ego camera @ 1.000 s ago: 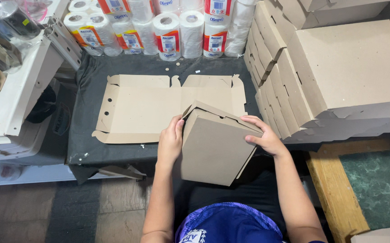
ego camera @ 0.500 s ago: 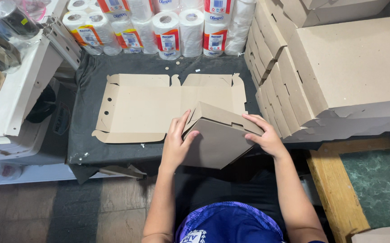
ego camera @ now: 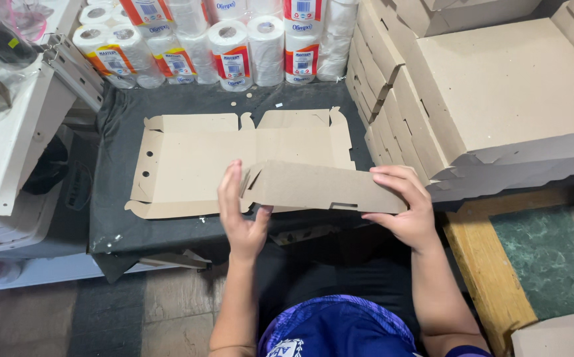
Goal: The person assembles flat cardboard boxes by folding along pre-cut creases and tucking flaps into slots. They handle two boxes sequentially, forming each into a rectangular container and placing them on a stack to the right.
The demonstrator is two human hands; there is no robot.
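Box (ego camera: 320, 188) tipped flatter; held between left hand (ego camera: 242, 215), right hand (ego camera: 402, 208).

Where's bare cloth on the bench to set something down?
Free: dark cloth left of the flat cardboard blank, and the strip between blank and paper rolls. Crowded: box stacks on the right; left hand and right hand hold a folded box at front.
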